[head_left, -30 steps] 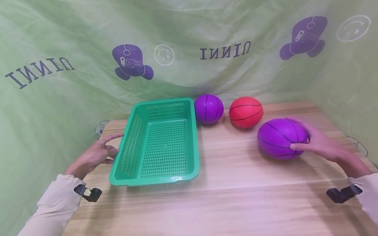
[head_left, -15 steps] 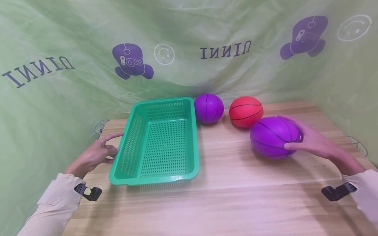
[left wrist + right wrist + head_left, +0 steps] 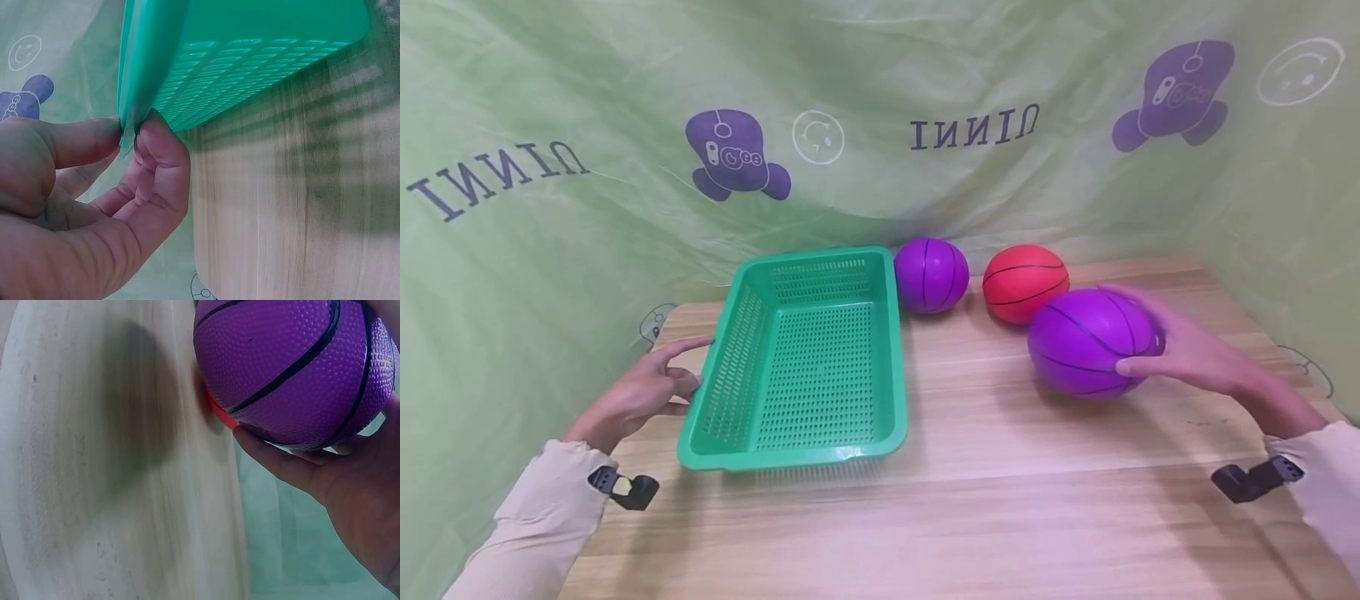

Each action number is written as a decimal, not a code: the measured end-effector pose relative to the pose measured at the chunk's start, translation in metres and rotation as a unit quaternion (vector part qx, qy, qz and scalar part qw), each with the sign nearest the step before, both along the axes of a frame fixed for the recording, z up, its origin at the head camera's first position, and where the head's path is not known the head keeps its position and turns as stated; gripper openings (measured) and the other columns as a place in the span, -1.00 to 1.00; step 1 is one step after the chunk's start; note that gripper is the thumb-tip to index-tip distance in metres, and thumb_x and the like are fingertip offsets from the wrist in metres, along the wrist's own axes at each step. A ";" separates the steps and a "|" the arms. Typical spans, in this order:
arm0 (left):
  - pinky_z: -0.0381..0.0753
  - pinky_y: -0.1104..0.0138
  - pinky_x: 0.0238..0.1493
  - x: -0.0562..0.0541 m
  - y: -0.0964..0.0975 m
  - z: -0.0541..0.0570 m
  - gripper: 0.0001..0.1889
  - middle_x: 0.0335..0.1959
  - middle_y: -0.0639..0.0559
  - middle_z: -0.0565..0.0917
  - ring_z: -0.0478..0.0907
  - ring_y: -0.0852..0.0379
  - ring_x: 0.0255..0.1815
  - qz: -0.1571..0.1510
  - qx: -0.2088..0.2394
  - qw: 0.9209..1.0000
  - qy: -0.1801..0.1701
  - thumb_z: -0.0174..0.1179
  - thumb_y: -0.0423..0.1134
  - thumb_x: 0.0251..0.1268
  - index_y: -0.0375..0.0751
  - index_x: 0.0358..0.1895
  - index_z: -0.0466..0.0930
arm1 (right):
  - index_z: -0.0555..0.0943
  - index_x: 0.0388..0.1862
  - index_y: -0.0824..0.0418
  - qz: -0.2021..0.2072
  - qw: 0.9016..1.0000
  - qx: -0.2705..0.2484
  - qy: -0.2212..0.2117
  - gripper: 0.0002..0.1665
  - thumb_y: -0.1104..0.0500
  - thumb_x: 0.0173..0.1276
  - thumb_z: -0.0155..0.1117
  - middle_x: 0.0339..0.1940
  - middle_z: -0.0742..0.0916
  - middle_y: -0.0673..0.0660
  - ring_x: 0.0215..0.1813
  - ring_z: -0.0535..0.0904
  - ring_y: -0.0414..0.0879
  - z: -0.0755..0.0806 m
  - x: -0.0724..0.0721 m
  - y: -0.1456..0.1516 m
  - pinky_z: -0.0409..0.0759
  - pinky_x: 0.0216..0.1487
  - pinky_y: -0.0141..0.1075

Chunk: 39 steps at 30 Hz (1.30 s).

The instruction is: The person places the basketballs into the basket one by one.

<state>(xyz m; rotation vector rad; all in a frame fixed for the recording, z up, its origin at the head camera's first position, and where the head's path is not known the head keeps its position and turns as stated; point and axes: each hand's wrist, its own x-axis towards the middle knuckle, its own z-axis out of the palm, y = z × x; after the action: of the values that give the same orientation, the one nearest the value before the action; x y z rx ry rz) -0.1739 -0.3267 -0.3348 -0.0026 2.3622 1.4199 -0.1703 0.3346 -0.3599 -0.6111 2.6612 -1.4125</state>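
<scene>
My left hand point(image 3: 647, 387) pinches the left rim of a green plastic basket point(image 3: 891, 367). In the left wrist view the thumb and curled fingers meet on either side of the basket rim point(image 3: 140, 94). The basket has slotted walls and nothing inside. On the right, my right hand point(image 3: 1195, 350) grips a purple ball point(image 3: 1075, 346) with black basketball lines, fingers spread round its right side. Seen from the right wrist, the ball point(image 3: 281, 369) hangs over the table, its shadow separate from it. A red ball point(image 3: 1022, 279) lies just behind it, partly overlapped.
A second purple ball point(image 3: 931, 275) stands at the back, beside the basket's right rim. Everything is on a light wooden table point(image 3: 970, 508). A green printed cloth point(image 3: 865, 200) hangs behind and along both sides.
My right hand has carried the purple ball left and slightly away from me, so it now overlaps the red ball. The left hand and basket have stayed in place.
</scene>
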 end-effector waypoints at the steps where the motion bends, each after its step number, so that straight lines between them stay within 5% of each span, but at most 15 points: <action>1: 0.70 0.12 -0.16 0.000 0.000 0.000 -0.22 -0.25 -0.23 0.68 0.64 0.01 -0.23 0.000 0.001 1.000 -0.001 -0.05 -0.60 0.38 -0.20 0.62 -0.07 | 0.09 0.64 -0.05 0.001 1.000 0.000 0.001 0.20 0.35 0.09 0.48 0.35 0.43 0.22 0.11 0.55 -0.26 0.001 0.000 -0.001 0.63 -0.04 -0.28; 26: 0.70 0.10 -0.15 -0.004 -0.003 0.003 -0.18 -0.24 -0.22 0.68 0.64 0.00 -0.21 0.001 0.014 1.000 -0.020 -0.03 -0.61 0.35 -0.14 0.63 -0.10 | 0.16 0.61 0.01 0.048 0.998 0.020 0.034 0.20 0.33 0.02 0.55 0.35 0.43 0.12 0.15 0.54 -0.18 0.029 -0.012 -0.031 0.65 -0.05 -0.25; 39: 0.71 0.13 -0.18 -0.006 -0.004 0.005 -0.21 -0.21 -0.23 0.69 0.66 0.00 -0.22 0.002 0.006 1.000 -0.020 -0.02 -0.58 0.40 -0.13 0.63 -0.07 | 0.18 0.59 -0.14 0.064 0.998 0.018 -0.005 0.18 0.27 0.04 0.56 0.28 0.47 0.09 0.10 0.61 0.01 0.042 -0.017 -0.050 0.69 -0.08 -0.13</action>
<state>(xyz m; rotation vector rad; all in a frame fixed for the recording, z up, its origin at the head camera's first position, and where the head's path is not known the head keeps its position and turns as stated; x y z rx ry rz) -0.1798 -0.3307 -0.3294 -0.0326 2.3229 1.4227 -0.1872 0.2850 -0.3176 -0.7549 2.5821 -1.3288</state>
